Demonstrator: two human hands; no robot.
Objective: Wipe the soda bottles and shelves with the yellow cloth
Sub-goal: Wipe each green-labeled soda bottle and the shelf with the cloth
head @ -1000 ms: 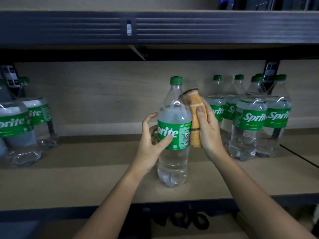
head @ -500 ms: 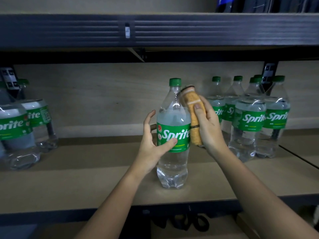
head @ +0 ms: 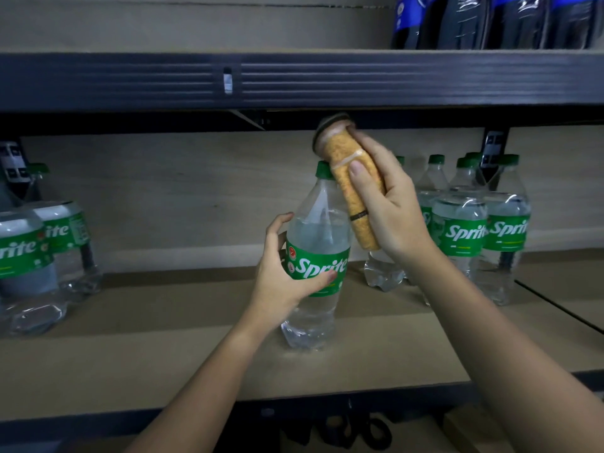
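Sprite bottle [head: 315, 256] standing on shelf [head: 163, 354]; your left hand [head: 281, 282] squeezing its label, right hand [head: 389, 210] gripping yellow cloth [head: 351, 191] against cap [head: 323, 170].

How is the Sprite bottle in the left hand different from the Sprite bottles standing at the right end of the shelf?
The held bottle is gripped at its label by the left hand; the right-end bottles stand untouched. It stands alone near the front of the shelf, while they cluster together further back. The yellow cloth in the right hand covers part of its cap; their caps are bare. All share green caps, green Sprite labels and clear contents.
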